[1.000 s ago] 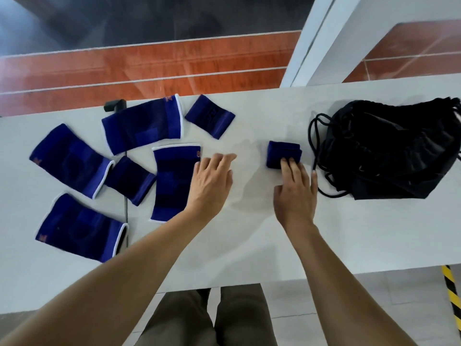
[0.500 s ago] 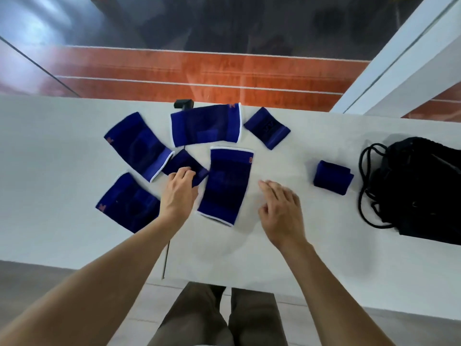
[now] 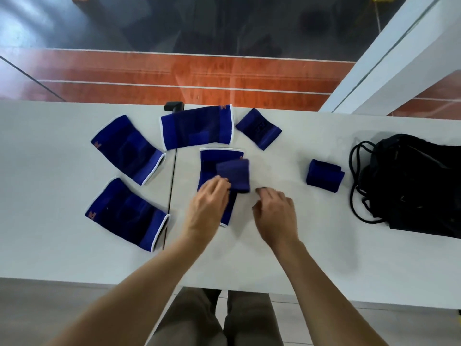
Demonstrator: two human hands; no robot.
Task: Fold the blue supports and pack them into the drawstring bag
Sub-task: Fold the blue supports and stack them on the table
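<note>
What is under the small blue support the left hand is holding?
The small support, pinched by the left hand, hangs over a larger white-edged support lying flat on the table. Hand and small support cover its middle, so that part cannot be seen.

Person stands at a white table point(image 3: 249, 258), both forearms reaching in from 6 o'clock. Left hand point(image 3: 208, 206) pinches a small blue wristband point(image 3: 234, 174), lifted & blurred, over a long blue support point(image 3: 212, 166) lying near centre. Right hand point(image 3: 275, 216) hovers just beside it, fingers curled, holding nothing. At 9 o'clock two more long supports: one tilted point(image 3: 127, 148), one nearer the table edge point(image 3: 127, 213). Toward 12 o'clock another long one point(image 3: 197, 127), w/ a small flat band point(image 3: 259, 128) just right of it. At 3 o'clock a folded band point(image 3: 324, 176), apart from the black drawstring bag point(image 3: 411, 186) w/ looped cords.
</note>
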